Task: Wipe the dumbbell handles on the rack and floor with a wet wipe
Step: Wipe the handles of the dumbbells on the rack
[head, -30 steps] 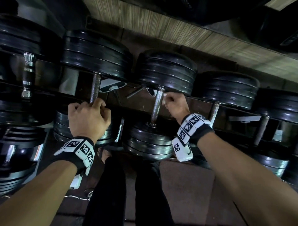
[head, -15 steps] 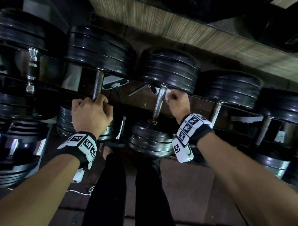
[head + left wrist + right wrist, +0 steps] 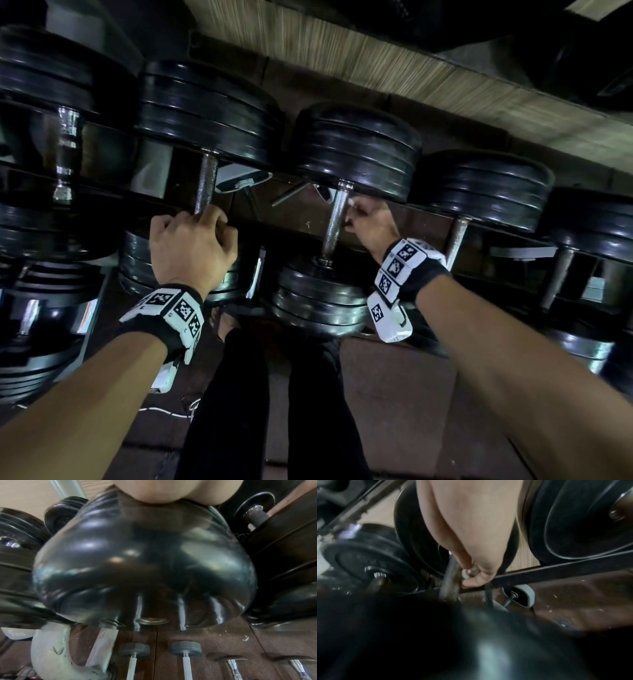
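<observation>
Black plate dumbbells lie in a row on the rack. My left hand [image 3: 191, 246] grips the lower part of one steel handle [image 3: 207, 183], fingers curled round it. My right hand [image 3: 368, 224] pinches a small white wet wipe [image 3: 351, 202] against the right side of the neighbouring handle [image 3: 337, 219], near its top end under the far plates [image 3: 356, 150]. In the right wrist view the fingers [image 3: 471, 580] hold the wipe [image 3: 464, 574] on the bar [image 3: 448, 585]. The left wrist view is filled by a black plate [image 3: 144, 568], with only a bit of the hand [image 3: 171, 492] showing.
More dumbbells [image 3: 486, 192] sit to the right and left [image 3: 41, 85] on the rack. Small grey dumbbells [image 3: 185, 650] and a white 5 kg kettlebell [image 3: 51, 655] lie on the brown floor below. My black-trousered legs [image 3: 239, 394] stand close to the rack.
My right hand has slid the wipe up the handle toward the far plates. The left hand has kept its grip on the other handle, and the view has shifted a little.
</observation>
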